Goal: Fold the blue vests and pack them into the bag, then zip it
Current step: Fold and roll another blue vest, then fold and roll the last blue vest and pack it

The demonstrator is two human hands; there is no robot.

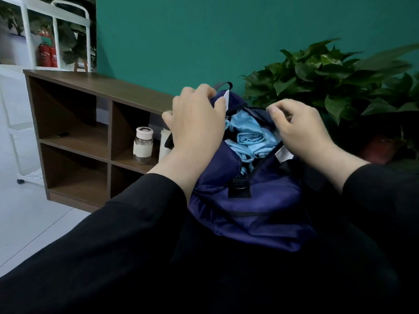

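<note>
A dark blue bag (256, 205) rests on my lap, its top open. Rolled light blue vests (251, 139) fill the opening. My left hand (197, 123) grips the bag's upper left rim, fingers curled over the fabric beside a white tag (225, 99). Over the right rim, my right hand (297, 130) has its fingers curled and pinches the edge of the opening near a white label (283, 154). A black buckle (239, 186) sits on the bag's front.
A brown cubby shelf (90, 123) stands to the left with a glass jar (142, 145) in one compartment. A leafy green plant (335, 80) is behind the bag on the right. A teal wall (181, 41) is behind. White floor lies at left.
</note>
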